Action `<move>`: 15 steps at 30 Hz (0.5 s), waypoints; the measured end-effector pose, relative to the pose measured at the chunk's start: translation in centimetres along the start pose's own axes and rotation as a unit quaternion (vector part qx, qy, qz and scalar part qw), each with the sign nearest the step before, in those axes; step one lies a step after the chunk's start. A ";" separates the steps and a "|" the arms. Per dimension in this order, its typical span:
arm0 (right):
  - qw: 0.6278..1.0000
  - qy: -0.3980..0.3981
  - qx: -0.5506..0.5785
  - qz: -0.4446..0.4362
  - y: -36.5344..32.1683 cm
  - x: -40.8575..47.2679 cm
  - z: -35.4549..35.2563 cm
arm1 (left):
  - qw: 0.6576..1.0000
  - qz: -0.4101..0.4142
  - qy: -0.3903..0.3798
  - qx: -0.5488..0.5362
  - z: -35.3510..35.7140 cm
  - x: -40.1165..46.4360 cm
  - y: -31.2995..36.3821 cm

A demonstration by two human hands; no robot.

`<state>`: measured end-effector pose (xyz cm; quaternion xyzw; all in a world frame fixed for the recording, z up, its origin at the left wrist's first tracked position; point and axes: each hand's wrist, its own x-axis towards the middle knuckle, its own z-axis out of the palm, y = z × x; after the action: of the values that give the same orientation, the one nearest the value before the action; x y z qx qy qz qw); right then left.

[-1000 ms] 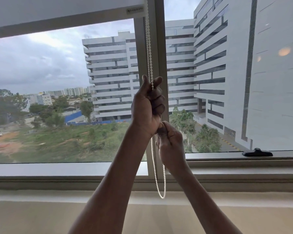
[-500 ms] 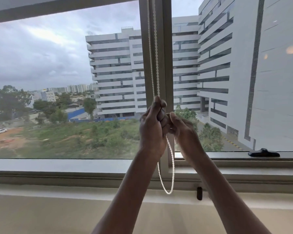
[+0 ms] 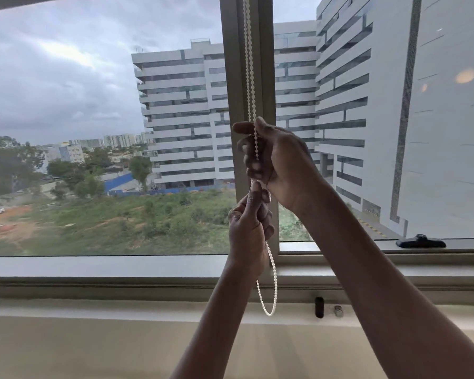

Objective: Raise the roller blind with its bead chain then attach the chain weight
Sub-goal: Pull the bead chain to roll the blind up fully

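The white bead chain (image 3: 249,77) hangs along the window's middle post, and its loop (image 3: 268,310) ends just above the sill. My right hand (image 3: 274,160) is the upper one, fingers curled round the chain. Directly below it, my left hand (image 3: 248,228) pinches the chain between thumb and fingers. Only a strip of the roller blind (image 3: 17,2) shows, at the top left corner. A small black piece (image 3: 319,307) stands on the sill, right of the loop.
A small metal piece (image 3: 338,310) sits beside the black one. A black window handle (image 3: 421,241) lies on the lower right frame. The middle post (image 3: 231,105) stands behind the chain. A pale ledge (image 3: 121,310) runs under the window.
My right hand has gone from below my left hand to above it on the chain, and my left hand has come down. The blind's bottom edge has risen nearly out of view.
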<state>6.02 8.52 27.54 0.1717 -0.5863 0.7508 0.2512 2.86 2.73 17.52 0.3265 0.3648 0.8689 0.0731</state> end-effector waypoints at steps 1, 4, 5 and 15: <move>1.000 0.013 0.007 -0.006 0.1 0.1 0.3 | 1.000 0.001 -0.002 0.006 -0.1 0.0 0.0; 0.997 0.046 0.018 -0.061 1.0 0.0 1.0 | 0.998 0.026 -0.001 0.049 -0.4 0.1 -0.1; 0.995 0.052 0.009 -0.087 1.2 -0.1 1.2 | 0.996 0.041 -0.002 0.074 -0.5 0.1 0.0; 0.967 0.102 -0.110 -0.207 2.2 -0.1 0.7 | 0.984 0.029 -0.027 0.172 -1.6 0.5 -0.4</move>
<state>4.76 7.39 25.93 0.1828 -0.5887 0.6267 0.4768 1.44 2.23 16.66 0.3676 0.4973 0.7859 0.0005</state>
